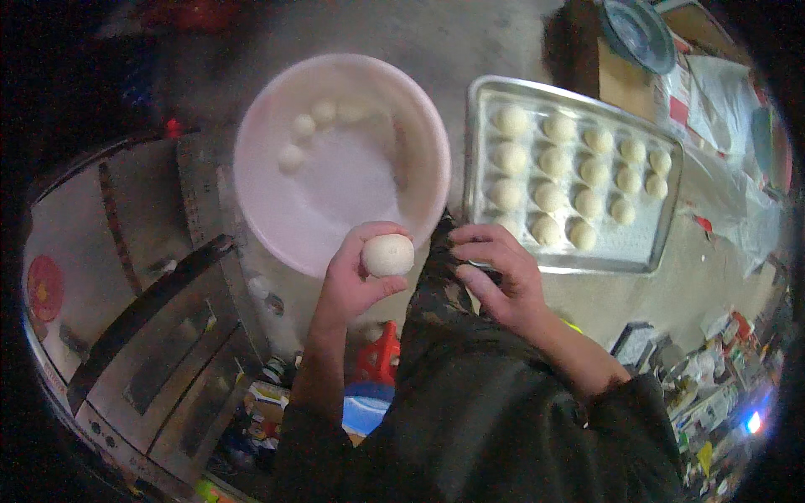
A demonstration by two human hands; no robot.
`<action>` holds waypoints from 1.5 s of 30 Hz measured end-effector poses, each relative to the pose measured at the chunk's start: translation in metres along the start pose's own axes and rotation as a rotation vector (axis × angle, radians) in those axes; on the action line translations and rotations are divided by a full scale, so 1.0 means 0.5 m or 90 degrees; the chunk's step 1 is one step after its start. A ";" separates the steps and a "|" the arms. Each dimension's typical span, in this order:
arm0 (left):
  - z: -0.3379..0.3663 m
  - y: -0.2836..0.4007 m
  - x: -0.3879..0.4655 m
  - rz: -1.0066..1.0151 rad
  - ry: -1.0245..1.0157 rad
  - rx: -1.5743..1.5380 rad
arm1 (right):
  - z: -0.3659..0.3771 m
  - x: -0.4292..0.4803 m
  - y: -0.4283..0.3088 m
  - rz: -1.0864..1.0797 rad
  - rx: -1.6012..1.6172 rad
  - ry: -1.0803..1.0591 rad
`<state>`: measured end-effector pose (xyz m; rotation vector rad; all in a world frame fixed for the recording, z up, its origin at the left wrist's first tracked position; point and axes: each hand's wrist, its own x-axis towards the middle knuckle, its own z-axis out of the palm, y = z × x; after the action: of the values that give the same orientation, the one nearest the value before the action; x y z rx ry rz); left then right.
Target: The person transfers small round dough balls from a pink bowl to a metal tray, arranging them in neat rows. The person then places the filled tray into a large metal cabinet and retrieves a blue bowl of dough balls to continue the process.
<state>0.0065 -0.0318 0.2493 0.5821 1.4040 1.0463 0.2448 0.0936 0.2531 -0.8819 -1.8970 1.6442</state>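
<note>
My left hand (352, 276) grips a round white dough ball (388, 255) between thumb and fingers, above the near rim of a large pale pink basin (343, 182). Several more dough balls (304, 126) rest inside the basin along its far left. To the right, my right hand (503, 270) holds nothing; its fingers are spread and curved. It is just off the near left corner of a metal sheet tray (629, 248). Rows of dough balls (555, 161) sit on that tray, and my right hand partly overlaps the tray's edge.
A stainless-steel cabinet with a dark handle (151, 314) stands at left. A grey-blue basin (638, 34) rests on a cardboard box (622, 78) at far right. Clutter (704, 377) fills the lower right. A red plastic object (379, 358) is low, near my body.
</note>
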 end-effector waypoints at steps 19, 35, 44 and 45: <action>0.367 0.038 0.034 0.153 -0.241 0.259 | -0.205 -0.195 0.006 0.083 0.186 0.137; 0.531 0.061 0.056 0.025 -0.314 0.391 | -0.313 -0.320 0.035 0.072 0.101 0.187; 0.550 0.055 0.060 0.010 -0.332 0.486 | -0.317 -0.329 0.049 0.061 0.009 0.165; 0.551 0.049 0.061 0.024 -0.332 0.490 | -0.318 -0.329 0.052 0.060 0.005 0.161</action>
<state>0.2607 0.0729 0.2928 1.3353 1.2879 0.2951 0.4743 0.0830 0.2634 -1.1345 -1.6986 1.5104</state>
